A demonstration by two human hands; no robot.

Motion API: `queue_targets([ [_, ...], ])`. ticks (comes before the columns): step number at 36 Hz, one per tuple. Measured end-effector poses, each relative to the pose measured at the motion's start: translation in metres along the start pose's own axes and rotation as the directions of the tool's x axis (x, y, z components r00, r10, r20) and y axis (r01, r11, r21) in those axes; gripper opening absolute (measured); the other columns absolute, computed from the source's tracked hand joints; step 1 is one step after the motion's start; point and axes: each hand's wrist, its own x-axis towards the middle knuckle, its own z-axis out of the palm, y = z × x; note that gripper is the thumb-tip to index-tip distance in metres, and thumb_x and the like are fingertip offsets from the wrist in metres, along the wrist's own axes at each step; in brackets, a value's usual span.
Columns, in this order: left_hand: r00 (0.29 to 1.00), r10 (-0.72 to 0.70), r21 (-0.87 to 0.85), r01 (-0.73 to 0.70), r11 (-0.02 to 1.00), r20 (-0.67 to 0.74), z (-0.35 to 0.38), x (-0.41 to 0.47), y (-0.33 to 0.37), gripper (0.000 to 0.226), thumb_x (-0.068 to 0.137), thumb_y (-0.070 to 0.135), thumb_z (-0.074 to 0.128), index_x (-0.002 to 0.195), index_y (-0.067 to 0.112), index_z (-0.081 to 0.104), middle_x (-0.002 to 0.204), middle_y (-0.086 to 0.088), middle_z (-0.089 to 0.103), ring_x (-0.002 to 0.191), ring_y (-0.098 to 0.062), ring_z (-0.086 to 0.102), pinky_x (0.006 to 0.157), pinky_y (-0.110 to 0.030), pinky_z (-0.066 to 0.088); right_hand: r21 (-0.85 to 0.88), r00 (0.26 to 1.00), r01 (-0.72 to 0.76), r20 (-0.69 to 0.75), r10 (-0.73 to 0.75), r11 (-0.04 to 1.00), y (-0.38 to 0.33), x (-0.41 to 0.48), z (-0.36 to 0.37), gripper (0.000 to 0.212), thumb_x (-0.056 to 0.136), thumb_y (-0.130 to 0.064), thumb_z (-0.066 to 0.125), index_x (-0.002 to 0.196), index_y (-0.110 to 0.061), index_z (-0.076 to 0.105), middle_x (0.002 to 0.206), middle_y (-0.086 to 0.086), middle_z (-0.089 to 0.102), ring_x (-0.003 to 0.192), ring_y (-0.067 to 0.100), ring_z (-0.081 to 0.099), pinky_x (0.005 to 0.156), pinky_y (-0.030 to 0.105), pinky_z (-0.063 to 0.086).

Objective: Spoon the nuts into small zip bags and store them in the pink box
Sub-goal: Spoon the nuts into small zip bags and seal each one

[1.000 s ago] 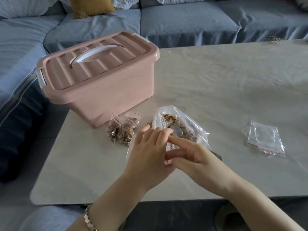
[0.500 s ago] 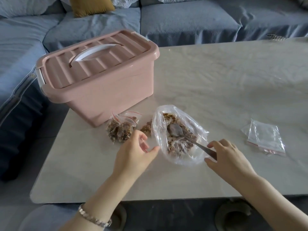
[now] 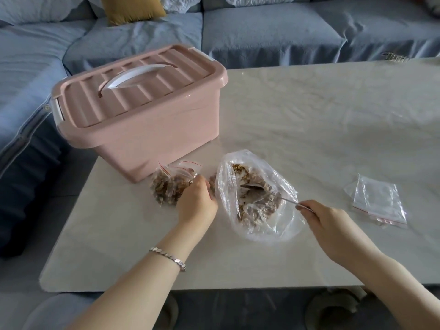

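Pale table [image 3: 309,115], blue sofa [image 3: 262,36] behind | right fingers [image 3: 307,207] pinch spoon [image 3: 254,186] | left fingers [image 3: 202,185] curled, grip unclear

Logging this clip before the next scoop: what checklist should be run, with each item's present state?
1. Spoon held by right hand: ok, handle pinched.
2. Spoon bowl inside nut bag: ok.
3. Nut bag mouth open: ok.
4. Left hand holding an open small bag: cannot tell, grip hidden beside the filled bags.
5. Empty zip bags on the table: ok.
6. Pink box open for storing: not ok, lid on.
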Motion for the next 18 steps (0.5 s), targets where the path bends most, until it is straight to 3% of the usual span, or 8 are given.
queue_targets([
  [3, 0.999, -0.006, 0.007, 0.006, 1.0, -0.037, 0.005, 0.004, 0.003, 0.006, 0.087, 0.01, 0.051, 0.091, 0.014, 0.049, 0.081, -0.004, 0.063, 0.078, -0.027, 0.06, 0.058, -0.029, 0.038, 0.088, 1.0, -0.005, -0.015, 0.007, 0.996, 0.002, 0.0, -0.008, 0.024, 0.097, -0.024, 0.041, 0.078, -0.029, 0.055, 0.058, -0.004, 0.049, 0.049, 0.015, 0.042, 0.052, 0.03, 0.036],
  [6, 1.0, 0.02, -0.018, -0.021, 1.0, -0.012, 0.006, 0.002, 0.008, 0.005, 0.085, 0.012, 0.055, 0.088, 0.015, 0.052, 0.082, -0.004, 0.064, 0.079, -0.026, 0.061, 0.061, -0.031, 0.047, 0.157, 0.999, -0.04, -0.021, 0.044, 0.987, 0.004, 0.0, -0.015, 0.023, 0.097, -0.02, 0.042, 0.087, -0.015, 0.063, 0.058, -0.002, 0.048, 0.044, 0.009, 0.037, 0.046, 0.02, 0.032],
  [9, 0.998, 0.059, -0.075, -0.059, 0.995, -0.004, 0.003, -0.004, 0.014, 0.008, 0.084, 0.012, 0.057, 0.086, 0.016, 0.05, 0.08, -0.001, 0.064, 0.077, -0.024, 0.061, 0.063, -0.032, 0.048, 0.183, 0.997, -0.055, -0.034, 0.063, 0.982, 0.008, -0.001, -0.018, 0.024, 0.096, -0.019, 0.043, 0.088, -0.008, 0.063, 0.058, -0.002, 0.047, 0.043, 0.008, 0.036, 0.045, 0.018, 0.032],
  [13, 0.981, 0.131, -0.131, -0.15, 0.98, -0.14, -0.016, -0.009, 0.022, 0.015, 0.083, 0.005, 0.057, 0.082, 0.016, 0.047, 0.063, 0.01, 0.048, 0.066, -0.023, 0.053, 0.057, -0.029, 0.036, 0.221, 0.995, -0.063, -0.057, 0.077, 0.973, 0.012, -0.001, -0.02, 0.024, 0.095, -0.018, 0.044, 0.083, -0.008, 0.063, 0.055, -0.003, 0.046, 0.045, 0.012, 0.035, 0.046, 0.022, 0.029],
  [16, 0.942, 0.218, -0.125, -0.256, 0.959, -0.256, -0.036, -0.013, 0.03, 0.012, 0.082, 0.006, 0.061, 0.083, 0.013, 0.051, 0.065, 0.006, 0.054, 0.063, -0.023, 0.053, 0.059, -0.033, 0.042, 0.224, 0.994, -0.044, -0.084, 0.064, 0.974, 0.013, 0.0, -0.019, 0.035, 0.095, -0.016, 0.045, 0.062, -0.02, 0.054, 0.045, -0.01, 0.046, 0.039, 0.007, 0.035, 0.042, 0.017, 0.031],
  [18, 0.905, 0.265, -0.104, -0.315, 0.943, -0.333, -0.046, -0.014, 0.033, 0.011, 0.08, 0.005, 0.063, 0.082, 0.011, 0.054, 0.066, 0.001, 0.06, 0.063, -0.026, 0.059, 0.058, -0.034, 0.045, 0.224, 0.994, -0.036, -0.091, 0.057, 0.974, 0.011, 0.001, -0.019, 0.039, 0.095, -0.015, 0.045, 0.058, -0.029, 0.048, 0.043, -0.015, 0.047, 0.039, 0.005, 0.039, 0.044, 0.015, 0.034],
])
